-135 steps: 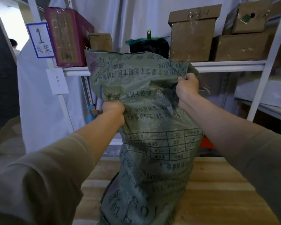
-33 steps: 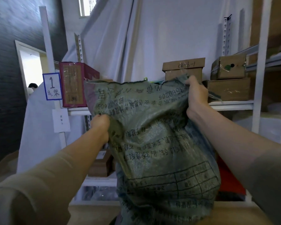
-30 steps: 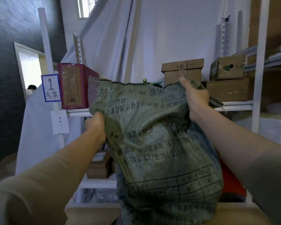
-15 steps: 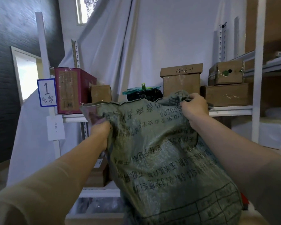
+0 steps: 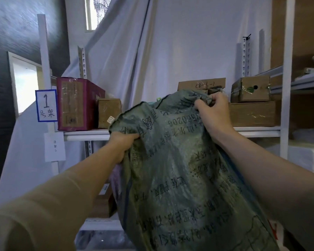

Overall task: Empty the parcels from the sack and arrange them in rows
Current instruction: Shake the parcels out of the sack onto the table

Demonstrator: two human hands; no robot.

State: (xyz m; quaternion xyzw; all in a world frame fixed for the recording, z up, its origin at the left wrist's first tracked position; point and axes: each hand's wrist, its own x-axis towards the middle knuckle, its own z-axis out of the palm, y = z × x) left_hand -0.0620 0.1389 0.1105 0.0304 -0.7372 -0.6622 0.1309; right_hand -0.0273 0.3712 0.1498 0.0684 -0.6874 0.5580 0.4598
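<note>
- Sack [image 5: 179, 178]: green woven, printed text upside down, held up in front of the shelf [image 5: 85, 133]; contents not visible.
- Left hand [image 5: 122, 144]: fingers clenched on the sack's left edge.
- Right hand [image 5: 213, 113]: fingers clenched on the bunched upper edge.
- Shelf: red box [image 5: 76, 104] and cardboard boxes [image 5: 252, 113] behind the sack.

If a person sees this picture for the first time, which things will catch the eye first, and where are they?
The eye falls first on the large green woven sack with black printing, filling the lower centre, gripped by the left hand at its left edge and the right hand at its top. Next comes the white sign with a blue border and the number 1 on the shelf post at left, beside a dark red box on the shelf.
</note>
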